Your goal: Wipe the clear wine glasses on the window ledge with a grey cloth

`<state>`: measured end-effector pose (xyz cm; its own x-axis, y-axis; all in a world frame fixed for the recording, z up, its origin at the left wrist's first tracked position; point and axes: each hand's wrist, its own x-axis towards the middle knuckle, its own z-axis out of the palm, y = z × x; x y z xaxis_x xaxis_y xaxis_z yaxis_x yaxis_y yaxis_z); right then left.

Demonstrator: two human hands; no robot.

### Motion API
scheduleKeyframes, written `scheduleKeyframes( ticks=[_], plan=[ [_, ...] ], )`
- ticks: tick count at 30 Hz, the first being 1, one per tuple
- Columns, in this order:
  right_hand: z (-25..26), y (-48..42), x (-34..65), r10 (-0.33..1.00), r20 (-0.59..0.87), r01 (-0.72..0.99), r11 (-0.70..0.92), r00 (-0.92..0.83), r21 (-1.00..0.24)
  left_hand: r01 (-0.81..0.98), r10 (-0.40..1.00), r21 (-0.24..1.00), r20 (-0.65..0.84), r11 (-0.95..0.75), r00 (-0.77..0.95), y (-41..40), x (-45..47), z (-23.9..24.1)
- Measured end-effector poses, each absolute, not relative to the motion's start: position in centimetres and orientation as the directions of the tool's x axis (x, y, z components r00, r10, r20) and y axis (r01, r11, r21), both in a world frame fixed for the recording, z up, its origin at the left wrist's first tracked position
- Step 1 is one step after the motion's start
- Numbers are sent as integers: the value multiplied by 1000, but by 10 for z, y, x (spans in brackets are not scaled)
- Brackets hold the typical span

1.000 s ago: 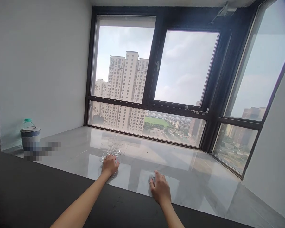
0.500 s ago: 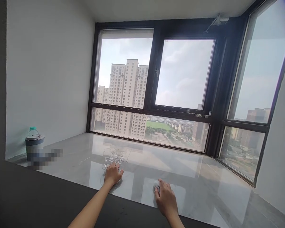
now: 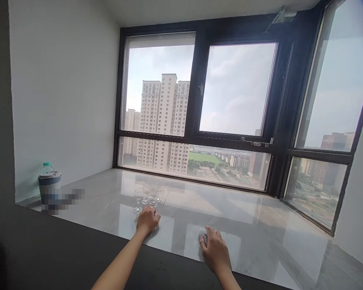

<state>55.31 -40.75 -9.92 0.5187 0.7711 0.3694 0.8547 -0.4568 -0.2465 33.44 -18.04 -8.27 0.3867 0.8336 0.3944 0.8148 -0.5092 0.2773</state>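
Observation:
Several small clear stemmed glasses (image 3: pixel 138 197) stand in a cluster on the glossy grey sill. Just in front of them is my left hand (image 3: pixel 147 221), its fingers curled and closed low over the sill. What lies under those fingers is mostly hidden; a pale bit shows beside the thumb. Farther right, my right hand (image 3: pixel 216 250) rests near the sill's front edge with its fingers bent round a small greyish thing (image 3: pixel 203 235). Most of that thing is covered, so its kind cannot be made out.
At the sill's left end stand a lidded cup (image 3: pixel 49 183) and a bottle with a green cap (image 3: pixel 47 166). A blurred patch covers the area beside them. Dark-framed windows (image 3: pixel 193 139) rise behind the sill (image 3: pixel 99 197), and a white wall (image 3: pixel 63 100) bounds the left.
The whole view has shifted slightly, so things sit a little farther right. Both hands keep nearly the same pose and place on the sill; the glasses have not moved.

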Motion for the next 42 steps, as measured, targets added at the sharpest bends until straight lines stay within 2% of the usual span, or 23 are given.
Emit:
scheduleKeyframes(
  ticks=[4,26,34,42],
  plan=[
    [-100,-408,553,771,359,848,-448,527,-282,807,836,295,385,-512,390,-180,334,-82],
    [-102,-407,553,762,406,864,-447,504,-234,811,826,275,412,-516,385,-177,334,-86],
    [-104,-406,555,770,387,860,-426,508,-280,799,816,278,420,-533,398,-178,333,-85],
    [-103,-407,554,760,402,859,-436,511,-268,809,827,278,407,-517,388,-180,334,-84]
  ],
)
